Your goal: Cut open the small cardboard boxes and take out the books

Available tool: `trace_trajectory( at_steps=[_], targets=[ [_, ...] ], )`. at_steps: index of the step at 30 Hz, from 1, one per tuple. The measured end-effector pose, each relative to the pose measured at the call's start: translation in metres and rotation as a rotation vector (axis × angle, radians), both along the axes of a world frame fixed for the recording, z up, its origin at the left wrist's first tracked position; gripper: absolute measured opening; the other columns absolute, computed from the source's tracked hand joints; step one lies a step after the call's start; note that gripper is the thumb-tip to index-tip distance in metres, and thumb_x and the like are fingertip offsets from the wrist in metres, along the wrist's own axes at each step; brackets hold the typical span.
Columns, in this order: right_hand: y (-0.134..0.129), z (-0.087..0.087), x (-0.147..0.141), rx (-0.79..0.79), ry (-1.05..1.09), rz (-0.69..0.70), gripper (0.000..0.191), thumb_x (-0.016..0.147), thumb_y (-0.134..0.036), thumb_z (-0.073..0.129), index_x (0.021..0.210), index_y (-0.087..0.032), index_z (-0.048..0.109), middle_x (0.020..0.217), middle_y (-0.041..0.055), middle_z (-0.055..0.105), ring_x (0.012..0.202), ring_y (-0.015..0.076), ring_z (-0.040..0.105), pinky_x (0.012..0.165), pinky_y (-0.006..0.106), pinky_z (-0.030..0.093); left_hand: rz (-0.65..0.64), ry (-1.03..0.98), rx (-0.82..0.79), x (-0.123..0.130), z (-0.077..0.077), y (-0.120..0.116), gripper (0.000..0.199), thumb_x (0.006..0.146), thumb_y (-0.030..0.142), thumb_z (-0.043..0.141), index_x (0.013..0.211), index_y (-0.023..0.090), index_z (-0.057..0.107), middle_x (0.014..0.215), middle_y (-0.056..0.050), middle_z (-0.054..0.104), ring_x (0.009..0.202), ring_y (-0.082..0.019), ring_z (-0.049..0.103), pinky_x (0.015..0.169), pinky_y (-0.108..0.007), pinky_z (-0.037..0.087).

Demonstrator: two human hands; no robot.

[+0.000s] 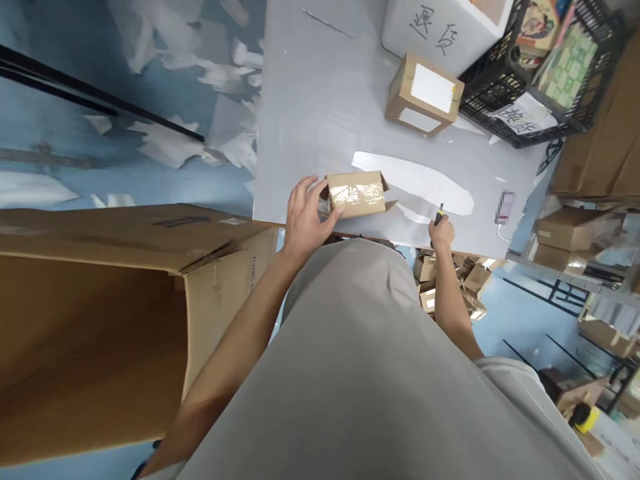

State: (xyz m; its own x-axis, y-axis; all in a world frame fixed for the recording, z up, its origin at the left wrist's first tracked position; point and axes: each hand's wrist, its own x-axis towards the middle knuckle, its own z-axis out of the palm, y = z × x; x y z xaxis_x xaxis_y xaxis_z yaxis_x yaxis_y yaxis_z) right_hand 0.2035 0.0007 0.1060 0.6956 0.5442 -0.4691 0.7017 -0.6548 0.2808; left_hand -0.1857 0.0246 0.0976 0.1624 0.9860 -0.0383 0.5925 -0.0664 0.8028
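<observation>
A small cardboard box point(356, 194) with shiny clear tape across its top lies near the front edge of the grey table point(310, 100). Flaps stand out from its right end, and its inside is hidden from me. My left hand point(307, 217) grips the box's left end, thumb on the near side and fingers on the far side. Further right, my right hand point(442, 233) is closed around a yellow and black utility knife point(439, 217), tip pointing away from me. The knife is apart from the box, close to a long white paper strip point(415, 179).
Behind stand a labelled carton point(425, 95), a white foam box point(445, 33) and black plastic crates point(530, 100). A blurred phone-like device point(505, 207) with a cable lies at the right. A large open carton point(220, 313) stands left; paper scraps point(170, 140) litter the floor.
</observation>
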Motion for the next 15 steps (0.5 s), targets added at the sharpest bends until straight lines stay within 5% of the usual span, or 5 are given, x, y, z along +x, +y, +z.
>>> trace_trajectory(
  at_steps=[9,15],
  targets=[
    [-0.013,-0.062,0.065,-0.006,0.048,0.040,0.050,0.114,-0.030,0.060,0.159,-0.008,0.053,0.139,0.0278,0.070,0.131,0.0343,0.073,0.106,0.040,0.055,0.232,0.097,-0.112,0.001,-0.022,-0.037,0.065,0.111,0.066,0.055,0.159,0.022,0.057,0.155,-0.021,0.065,0.148,-0.034,0.064,0.122,-0.054,0.057],
    [-0.001,-0.067,0.061,0.015,0.116,0.114,0.055,0.112,-0.025,0.060,0.163,-0.007,0.051,0.150,0.0308,0.063,0.141,0.0368,0.067,0.113,0.043,0.054,0.290,0.052,-0.185,0.017,-0.021,-0.044,0.060,0.108,0.060,0.062,0.157,0.025,0.060,0.158,-0.020,0.065,0.143,-0.033,0.068,0.115,-0.052,0.063]
  ],
)
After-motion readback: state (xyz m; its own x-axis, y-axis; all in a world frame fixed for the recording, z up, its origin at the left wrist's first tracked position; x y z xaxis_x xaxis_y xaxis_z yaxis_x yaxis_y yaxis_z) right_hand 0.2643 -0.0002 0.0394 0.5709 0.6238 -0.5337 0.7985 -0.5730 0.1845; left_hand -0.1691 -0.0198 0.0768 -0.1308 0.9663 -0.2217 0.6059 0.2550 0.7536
